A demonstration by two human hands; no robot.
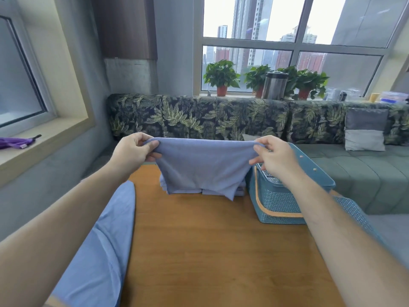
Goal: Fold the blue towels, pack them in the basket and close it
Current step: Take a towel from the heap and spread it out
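A blue towel (pixel 201 165) hangs stretched in the air above the far part of the wooden table (pixel 210 244). My left hand (pixel 132 151) pinches its upper left corner and my right hand (pixel 274 156) pinches its upper right corner. Behind the towel's lower edge a stack of folded blue towels (pixel 205 191) lies on the table, mostly hidden. A teal plastic basket (pixel 281 202) with an orange handle stands to the right of the stack, its lid (pixel 309 160) raised open. Another blue towel (pixel 104 247) lies draped over the table's left edge.
A green couch (pixel 358 173) with a leaf-patterned backrest and a grey cushion (pixel 365 131) runs behind and to the right of the table. Potted plants (pixel 221 78) and a metal flask (pixel 274 85) stand on the window sill. A purple item (pixel 15 142) lies on the left ledge.
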